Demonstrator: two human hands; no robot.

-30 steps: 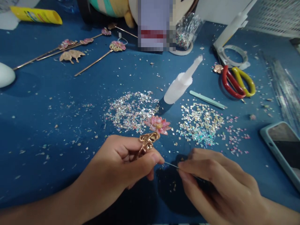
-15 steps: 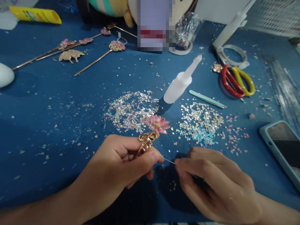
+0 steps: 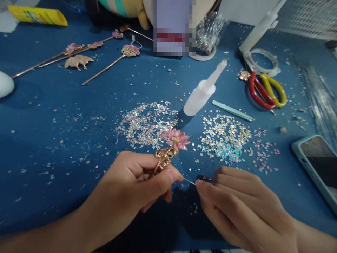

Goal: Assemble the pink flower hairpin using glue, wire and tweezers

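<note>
My left hand is closed around a gold-coloured ornament, pinching it between thumb and fingers. A pink lotus flower with a yellowish centre tops the ornament. From my left fingertips a thin pale wire runs to the right. Its other end is pinched between the thumb and forefinger of my right hand. The lower part of the ornament is hidden in my left palm. Whether the strand is metal or thread I cannot tell for sure.
Loose shiny chips lie beyond my hands, with more chips to the right. Around them are a white bottle, mint tweezers, red-and-yellow-handled pliers, a phone and several flowered hairpins.
My right hand has turned slightly and shifted a little, still pinching the wire. My left hand and the ornament have barely moved.
</note>
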